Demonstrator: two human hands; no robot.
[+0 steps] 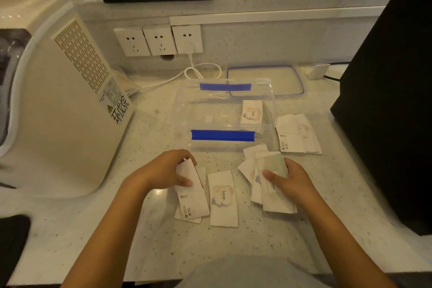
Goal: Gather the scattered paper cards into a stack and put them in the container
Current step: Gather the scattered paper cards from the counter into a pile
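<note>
White paper cards lie scattered on the speckled counter in front of a clear plastic container (187,110) with blue latches. One card (252,112) printed "love" rests inside it at the right. My left hand (167,169) pinches the top of a small pile of cards (192,201). Beside that pile a single "love" card (223,199) lies flat. My right hand (288,182) grips a fanned bunch of cards (271,192). Several more cards (298,134) sit to the right of the container.
The container's lid (266,80) lies behind it. A white appliance (60,105) stands at the left, a black box-like object (392,91) at the right. Wall sockets (160,40) with a white cable (198,71) are at the back wall.
</note>
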